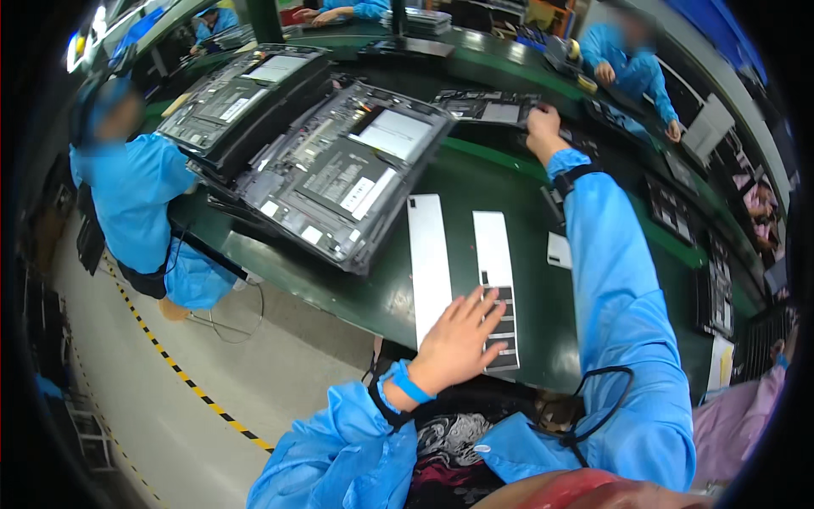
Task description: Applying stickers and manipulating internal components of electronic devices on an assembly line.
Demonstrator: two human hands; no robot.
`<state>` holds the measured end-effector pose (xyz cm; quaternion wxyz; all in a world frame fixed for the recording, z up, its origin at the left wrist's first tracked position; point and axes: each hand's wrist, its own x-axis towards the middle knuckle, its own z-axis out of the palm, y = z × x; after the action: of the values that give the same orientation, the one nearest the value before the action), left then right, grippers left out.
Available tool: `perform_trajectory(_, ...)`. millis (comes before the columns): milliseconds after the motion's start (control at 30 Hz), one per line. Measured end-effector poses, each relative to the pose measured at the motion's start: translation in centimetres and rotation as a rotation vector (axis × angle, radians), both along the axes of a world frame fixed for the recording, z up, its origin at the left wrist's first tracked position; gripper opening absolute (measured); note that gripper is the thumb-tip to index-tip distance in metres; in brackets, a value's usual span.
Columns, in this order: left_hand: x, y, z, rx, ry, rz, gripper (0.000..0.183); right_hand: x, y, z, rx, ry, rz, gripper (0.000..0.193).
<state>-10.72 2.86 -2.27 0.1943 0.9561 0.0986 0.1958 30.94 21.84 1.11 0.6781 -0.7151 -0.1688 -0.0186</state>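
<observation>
My left hand [456, 341] lies open near the table's front edge, its fingers spread over the lower part of a white strip [490, 242] that carries several black rectangular pieces. A second white strip [430, 246] lies just left of it. My right arm stretches far forward. At its end, my right hand [543, 127] is closed on the right end of an opened laptop base [483, 109] with its inner parts showing; the fingertips are partly hidden. A small white card [559, 251] lies by my right forearm.
Stacks of opened laptop bases [331, 170] stand on the left of the green table [390, 299]. More laptop parts [671, 208] line the right side. Co-workers in blue sit at the left [136, 191] and far right [627, 64]. A striped tape line [186, 373] marks the floor.
</observation>
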Motion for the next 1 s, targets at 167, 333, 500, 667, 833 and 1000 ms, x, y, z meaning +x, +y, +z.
perform_trajectory(167, -0.2, -0.2, 0.0, -0.032, -0.007, 0.006, 0.054, -3.3, 6.4, -1.3, -0.415, -0.036, 0.419, 0.035)
perform_trajectory(333, -0.2, 0.2, 0.4, -0.075, 0.007, -0.019, 0.054, 3.9, 1.6, 0.3, -0.632, -0.548, 0.171, 0.034)
perform_trajectory(500, 0.1, 1.2, 0.9, -0.07, 0.03, 0.003, 0.054, 13.4, -11.8, 1.3, -1.223, -0.313, 0.162, 0.078)
perform_trajectory(667, 0.5, 1.4, 0.7, -0.07, 0.033, -0.01, 0.053, 9.9, -17.4, -3.1, -0.566, 0.002, 0.306, 0.073)
perform_trajectory(833, 0.0, 0.9, 0.4, -0.05, 0.007, -0.008, 0.054, 9.5, -15.8, -3.9, -0.198, 0.239, 0.27, 0.058)
perform_trajectory(1000, 0.2, 0.1, 0.5, -0.027, 0.019, 0.008, 0.053, 8.6, -14.8, -2.2, 0.131, 0.393, 0.165, 0.04)
